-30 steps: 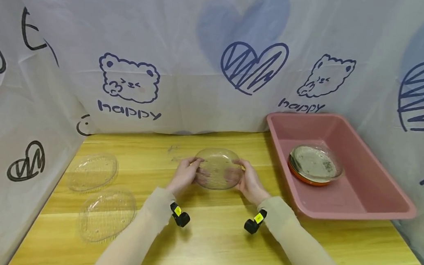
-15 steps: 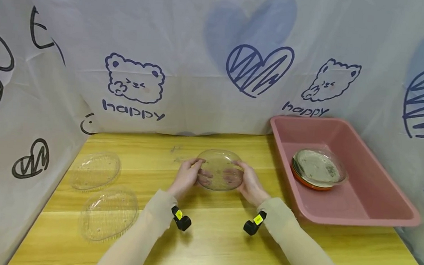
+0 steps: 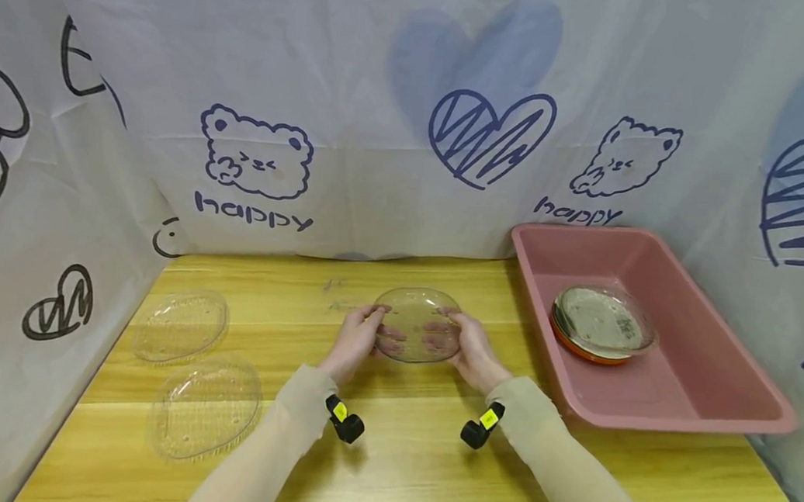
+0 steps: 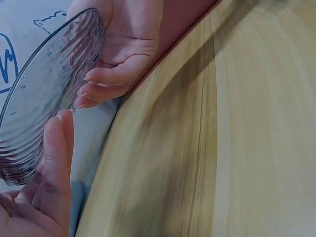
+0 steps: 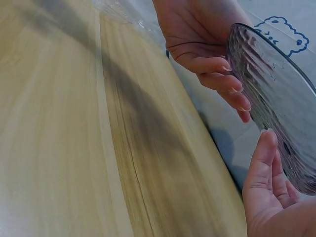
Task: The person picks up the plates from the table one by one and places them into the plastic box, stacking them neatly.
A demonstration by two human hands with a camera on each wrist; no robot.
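A clear, slightly smoky glass plate [image 3: 416, 323] with a ribbed underside is held up above the middle of the wooden table, its face tilted toward the head camera. My left hand [image 3: 355, 343] grips its left edge, thumb at the rim and fingers spread underneath. On the opposite edge, my right hand [image 3: 476, 355] holds it the same way. The fingers show through the glass. From the left wrist view, the plate's ribbed side [image 4: 54, 94] is seen edge-on, with the right hand [image 4: 123, 44] beyond it. The left hand [image 5: 202, 44] appears at the top of the right wrist view.
Two clear ribbed plates, a farther one [image 3: 183, 325] and a nearer one [image 3: 207, 408], lie on the table at left. A pink tub [image 3: 684, 423] stands at right; inside is a stack with a glass dish [image 3: 600, 321] above an orange-rimmed piece [image 3: 587, 353]. Printed cloth [image 3: 371, 194] hangs behind.
The head view has shifted slightly, so the surroundings sit a little farther right and lower. Both hands keep hold of the glass plate in nearly the same place.
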